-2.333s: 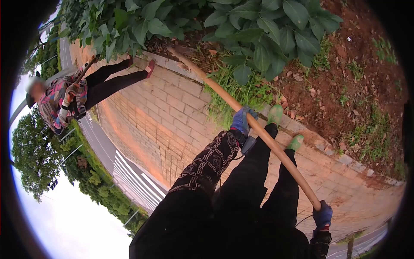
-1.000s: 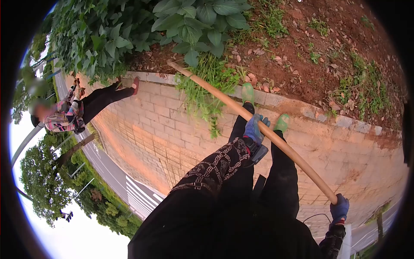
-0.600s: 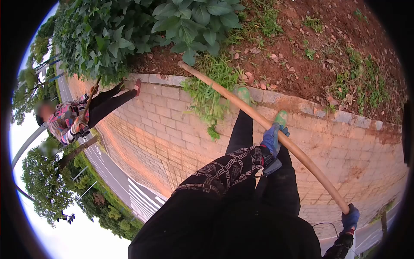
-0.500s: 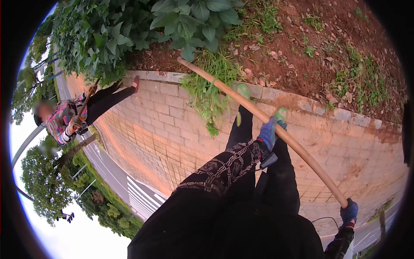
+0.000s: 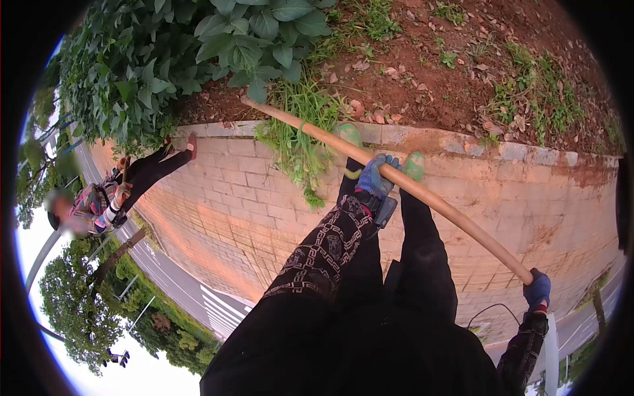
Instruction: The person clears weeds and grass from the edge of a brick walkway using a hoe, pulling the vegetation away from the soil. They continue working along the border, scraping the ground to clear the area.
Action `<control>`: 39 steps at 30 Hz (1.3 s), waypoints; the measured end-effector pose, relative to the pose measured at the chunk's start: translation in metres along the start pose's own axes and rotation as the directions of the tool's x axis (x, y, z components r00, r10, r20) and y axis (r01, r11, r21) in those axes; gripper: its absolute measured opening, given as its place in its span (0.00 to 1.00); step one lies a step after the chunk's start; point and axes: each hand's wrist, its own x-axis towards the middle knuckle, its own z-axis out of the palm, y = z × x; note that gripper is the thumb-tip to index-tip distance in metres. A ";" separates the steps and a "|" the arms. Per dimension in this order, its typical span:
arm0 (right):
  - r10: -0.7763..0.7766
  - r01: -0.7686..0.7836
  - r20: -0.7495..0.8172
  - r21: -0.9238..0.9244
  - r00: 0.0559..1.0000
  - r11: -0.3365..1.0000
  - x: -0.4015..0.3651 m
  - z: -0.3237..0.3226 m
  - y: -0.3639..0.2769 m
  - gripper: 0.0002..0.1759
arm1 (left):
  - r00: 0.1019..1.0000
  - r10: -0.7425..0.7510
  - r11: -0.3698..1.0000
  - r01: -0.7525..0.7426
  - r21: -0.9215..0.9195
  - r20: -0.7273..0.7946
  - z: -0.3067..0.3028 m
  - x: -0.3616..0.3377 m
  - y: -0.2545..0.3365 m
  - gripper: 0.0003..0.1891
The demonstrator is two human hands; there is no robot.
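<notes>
A long wooden pole (image 5: pixel 456 214) runs slantwise across the view, its far end reaching the soil beside a grass clump (image 5: pixel 300 112) and under broad leaves. Whatever is at that far end is hidden or too small to make out. In a blue glove, my left hand (image 5: pixel 376 175) grips the pole around its middle, above my green shoes. Farther right, my right hand (image 5: pixel 537 290), gloved in blue too, closes round the near end. A dark device (image 5: pixel 385 212) is strapped at my left wrist.
A stone curb (image 5: pixel 456 142) separates brick paving (image 5: pixel 224 171) from the red soil bed (image 5: pixel 422 86). Leafy bushes (image 5: pixel 125 72) crowd the upper left. Another person (image 5: pixel 99 204) stands on the paving at left, holding a stick-like tool. Beyond lies a road with a crosswalk (image 5: pixel 221 307).
The view has shifted, moving the scene leftward. My right hand and the pole's near end have risen in view. My left hand has moved up and left. The other person's arms have shifted.
</notes>
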 end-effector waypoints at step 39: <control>0.239 -0.203 -0.153 0.218 0.959 0.955 -0.097 0.055 0.178 0.07 | 0.972 -0.221 0.965 0.206 0.161 0.082 0.022 -0.012 -0.128 0.13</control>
